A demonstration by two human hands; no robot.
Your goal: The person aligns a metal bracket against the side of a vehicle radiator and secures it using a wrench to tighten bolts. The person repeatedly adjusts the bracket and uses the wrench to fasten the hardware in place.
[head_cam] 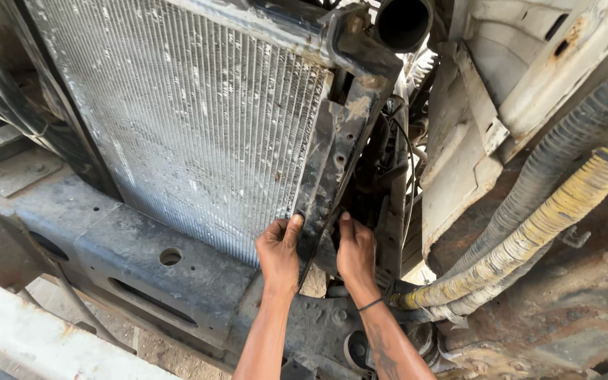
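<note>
- One view only, from the head camera, so nothing is being shared with a second view.
- It is looking steeply down and forward along both forearms, which are entering from the bottom edge.
- It is sitting close: the left hand (279, 251) and right hand (355, 251) are filling the lower middle.
- Above the fingertips, the finned radiator (191, 119) is taking up the upper left.
- Right of the fingers, the yellow corrugated hose (550, 218) is running diagonally.
- Below the fingers, the grey frame crossmember (142, 260) is crossing.
</note>
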